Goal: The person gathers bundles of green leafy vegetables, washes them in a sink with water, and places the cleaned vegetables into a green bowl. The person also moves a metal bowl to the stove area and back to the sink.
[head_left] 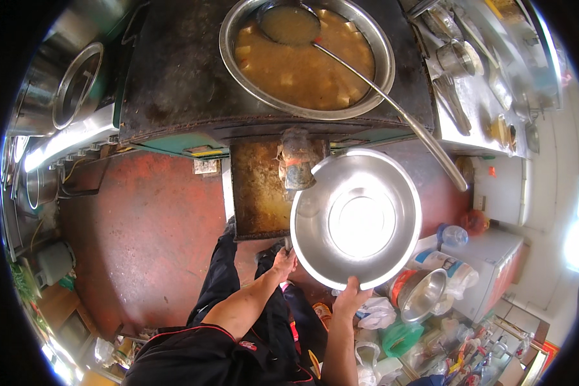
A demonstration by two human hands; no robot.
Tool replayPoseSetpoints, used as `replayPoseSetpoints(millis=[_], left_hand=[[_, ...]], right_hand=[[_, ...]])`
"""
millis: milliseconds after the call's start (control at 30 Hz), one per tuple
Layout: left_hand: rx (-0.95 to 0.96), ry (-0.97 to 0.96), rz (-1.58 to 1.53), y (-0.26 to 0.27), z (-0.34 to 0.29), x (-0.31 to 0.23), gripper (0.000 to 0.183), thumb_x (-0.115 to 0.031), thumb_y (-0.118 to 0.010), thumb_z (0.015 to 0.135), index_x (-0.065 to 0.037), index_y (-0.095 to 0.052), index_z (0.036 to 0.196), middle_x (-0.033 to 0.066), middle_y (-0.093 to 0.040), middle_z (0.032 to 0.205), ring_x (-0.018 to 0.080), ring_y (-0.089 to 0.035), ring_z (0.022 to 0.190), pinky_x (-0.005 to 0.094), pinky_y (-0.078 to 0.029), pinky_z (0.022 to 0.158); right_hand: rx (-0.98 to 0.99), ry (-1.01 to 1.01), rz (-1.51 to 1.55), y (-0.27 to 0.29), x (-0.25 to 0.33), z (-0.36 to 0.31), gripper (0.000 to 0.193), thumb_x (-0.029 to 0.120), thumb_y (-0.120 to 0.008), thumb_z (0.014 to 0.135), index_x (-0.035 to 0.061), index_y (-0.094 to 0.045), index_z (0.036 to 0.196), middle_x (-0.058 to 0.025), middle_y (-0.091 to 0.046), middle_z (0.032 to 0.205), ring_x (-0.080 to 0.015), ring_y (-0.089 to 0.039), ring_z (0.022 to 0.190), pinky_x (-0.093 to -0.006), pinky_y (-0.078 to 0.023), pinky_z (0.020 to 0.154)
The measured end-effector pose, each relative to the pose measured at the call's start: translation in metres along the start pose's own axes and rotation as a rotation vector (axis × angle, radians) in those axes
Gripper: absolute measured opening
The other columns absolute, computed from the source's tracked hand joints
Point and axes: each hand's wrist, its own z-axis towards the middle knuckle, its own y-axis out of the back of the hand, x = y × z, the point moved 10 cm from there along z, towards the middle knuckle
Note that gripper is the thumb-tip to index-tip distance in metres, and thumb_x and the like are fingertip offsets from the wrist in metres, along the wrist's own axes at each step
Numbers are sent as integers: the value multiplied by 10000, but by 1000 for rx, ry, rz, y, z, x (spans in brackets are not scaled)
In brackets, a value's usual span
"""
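Apparently for steadiness, I'm clamping the bowl (pixel 360 219) at six o'clock with my right grip (pixel 352 296); my left grip (pixel 284 263) is sitting near eight, hold unclear.

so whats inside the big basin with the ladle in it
The basin holds brown broth, pale cubes showing at its surface, and a ladle with broth in its bowl. The cloudy broth covers the basin's bottom, so anything sunk there can't be seen.
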Motion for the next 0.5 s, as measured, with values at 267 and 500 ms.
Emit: replayPoseSetpoints(millis=[267,500], left_hand=[[162,-313,-145,-18,19,-53,203,-276,-579,956,-89,-556,1031,4,-579,728,115,-533,583,284,-455,495],[147,-300,147,-19,40,-120,331,-362,-569,958,-90,-466,801,7,-480,561,117,-437,444,268,-344,401]], right_hand=[[-61,-572,285,40,-31,-23,515,95,-555,763,17,-416,1252,-155,-511,1126,-327,-586,968,-496,-524,740],[208,-369,211,89,-106,-14,340,54,-519,756,-15,-527,1089,-137,-572,1119,-287,-597,1003,-463,-534,833]])
